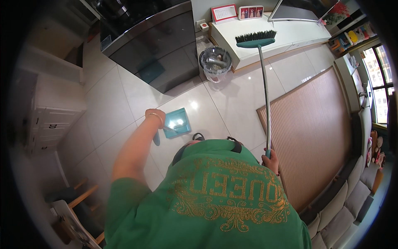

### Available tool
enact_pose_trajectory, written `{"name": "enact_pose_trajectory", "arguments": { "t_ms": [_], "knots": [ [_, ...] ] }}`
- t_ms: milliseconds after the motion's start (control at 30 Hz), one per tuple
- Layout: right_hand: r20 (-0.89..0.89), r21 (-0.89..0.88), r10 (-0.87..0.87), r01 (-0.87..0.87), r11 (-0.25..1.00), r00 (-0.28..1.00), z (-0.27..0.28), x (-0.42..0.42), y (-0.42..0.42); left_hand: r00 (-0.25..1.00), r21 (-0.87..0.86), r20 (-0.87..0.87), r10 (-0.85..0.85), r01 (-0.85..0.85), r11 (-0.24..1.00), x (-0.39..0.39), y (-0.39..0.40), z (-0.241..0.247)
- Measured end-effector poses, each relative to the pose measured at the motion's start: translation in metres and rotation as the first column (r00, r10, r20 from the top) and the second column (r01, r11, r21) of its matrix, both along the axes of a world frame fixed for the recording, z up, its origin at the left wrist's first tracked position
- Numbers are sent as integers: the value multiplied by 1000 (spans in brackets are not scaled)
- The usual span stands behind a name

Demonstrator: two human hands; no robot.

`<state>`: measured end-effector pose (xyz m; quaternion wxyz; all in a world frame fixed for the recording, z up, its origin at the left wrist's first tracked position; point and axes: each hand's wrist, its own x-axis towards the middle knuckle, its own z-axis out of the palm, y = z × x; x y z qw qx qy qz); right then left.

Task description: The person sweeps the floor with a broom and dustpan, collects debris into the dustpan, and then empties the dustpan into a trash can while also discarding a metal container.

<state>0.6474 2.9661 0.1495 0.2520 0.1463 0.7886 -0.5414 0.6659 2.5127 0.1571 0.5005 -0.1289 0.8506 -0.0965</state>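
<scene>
My left hand [155, 117] is closed around the handle of a teal dustpan [177, 123], whose pan is held in front of me, left of the middle of the view. Lower right, my right hand [271, 160] grips the end of a broom's metal pole [266, 90]. The pole points away from me, and the teal broom head [255, 43] with dark bristles appears over the white low cabinet at the far side, bristles facing away. Whether the head touches the cabinet I cannot tell.
A lined trash bin [215, 60] with waste inside stands between a dark glossy cabinet [155, 53] and the white low cabinet [298, 32]. A ribbed brown mat [311, 124] lies on the tiles at right, beside a grey sofa [339, 205]. White drawers [56, 127] stand at left.
</scene>
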Motion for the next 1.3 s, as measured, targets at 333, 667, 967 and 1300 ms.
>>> {"name": "enact_pose_trajectory", "arguments": {
  "t_ms": [333,667,967,1300],
  "knots": [
    [90,-23,-9,11,1000,996,6,5,-12,997,139,7,78,-78,987,32,-28,-24],
    [148,45,80,-87,995,986,6,0,-23,968,262,-42,247,-228,938,60,-38,-17],
    [247,23,116,-126,992,962,12,-34,-21,931,333,-152,331,-267,904,45,-52,-16],
    [348,53,230,-264,963,909,14,-146,32,639,884,-8,769,-354,304,-208,38,-78]
  ]
}}
